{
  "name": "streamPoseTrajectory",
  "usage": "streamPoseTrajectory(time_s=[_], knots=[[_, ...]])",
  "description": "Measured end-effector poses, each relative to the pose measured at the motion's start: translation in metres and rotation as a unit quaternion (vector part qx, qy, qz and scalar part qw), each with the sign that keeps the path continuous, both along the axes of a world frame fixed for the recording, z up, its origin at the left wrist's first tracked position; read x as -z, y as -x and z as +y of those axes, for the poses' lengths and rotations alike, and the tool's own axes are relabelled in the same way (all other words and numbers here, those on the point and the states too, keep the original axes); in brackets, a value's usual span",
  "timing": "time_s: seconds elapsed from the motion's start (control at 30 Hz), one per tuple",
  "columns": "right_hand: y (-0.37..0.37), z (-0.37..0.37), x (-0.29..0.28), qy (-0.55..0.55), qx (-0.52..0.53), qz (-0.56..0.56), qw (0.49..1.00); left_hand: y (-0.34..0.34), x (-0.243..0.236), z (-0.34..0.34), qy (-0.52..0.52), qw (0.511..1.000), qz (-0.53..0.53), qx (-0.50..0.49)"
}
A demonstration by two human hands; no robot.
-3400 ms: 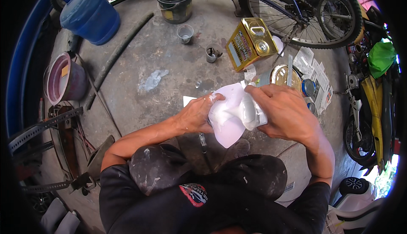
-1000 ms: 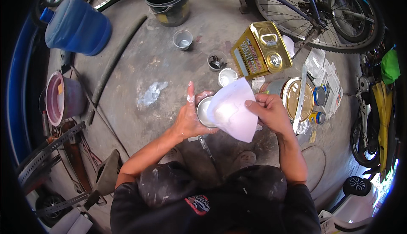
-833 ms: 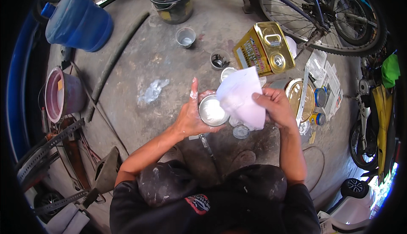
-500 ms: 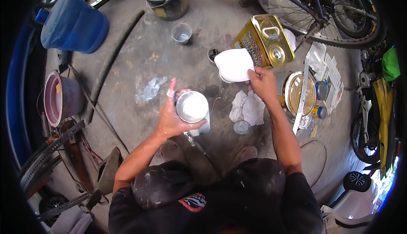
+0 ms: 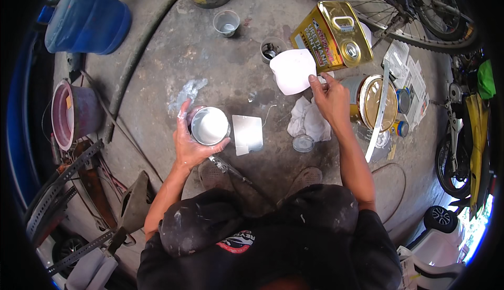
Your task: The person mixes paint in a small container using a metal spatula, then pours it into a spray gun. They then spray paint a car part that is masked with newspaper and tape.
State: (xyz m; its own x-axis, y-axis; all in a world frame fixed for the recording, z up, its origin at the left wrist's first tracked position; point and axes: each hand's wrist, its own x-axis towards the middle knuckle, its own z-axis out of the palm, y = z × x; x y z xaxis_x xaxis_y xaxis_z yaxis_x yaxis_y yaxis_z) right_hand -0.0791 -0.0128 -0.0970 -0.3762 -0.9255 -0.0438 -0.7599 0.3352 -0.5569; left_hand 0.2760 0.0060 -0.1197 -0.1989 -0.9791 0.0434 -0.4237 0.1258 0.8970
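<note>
My left hand, white smears on its fingers, grips a cup holding white paint-like liquid. My right hand pinches the edge of a thin, white, rounded piece, held in front of the gold can; its exact kind I cannot tell. Between my hands, a pale, shiny flat plate lies on the floor. Beneath my left hand is a metal tool with a white-stained end. A crumpled white cloth and a small round clear lid or dish lie near my right forearm.
A gold rectangular can stands far right, beside a cup with dark residue. Another clear cup is farther back. Round cans, including a gold-topped one, stand at right. A blue water jug and pink bucket are left.
My left hand has moved left with the cup, baring the flat plate. My right hand still pinches the white piece, now tilted differently and slightly lower relative to the gold can.
</note>
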Motion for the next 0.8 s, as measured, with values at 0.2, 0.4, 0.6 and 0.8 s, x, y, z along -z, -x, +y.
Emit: streamPoseTrajectory(time_s=[0.2, 0.4, 0.6, 0.8], knots=[[0.003, 0.056, 0.0, -0.006, -0.037, -0.046, 0.998, 0.008, -0.002, 0.0, 0.017, 1.0, 0.012, 0.008], [0.0, 0.165, 0.067, 0.027, -0.207, 0.131, 0.969, 0.019, -0.008, 0.001, 0.018, 0.999, -0.002, 0.039], [0.004, 0.171, 0.102, -0.157, -0.091, 0.054, 0.982, 0.037, -0.016, 0.005, 0.007, 0.995, 0.035, 0.097], [0.002, 0.125, -0.021, 0.123, -0.138, -0.076, 0.98, 0.05, -0.029, 0.001, 0.031, 0.986, 0.006, 0.161]])
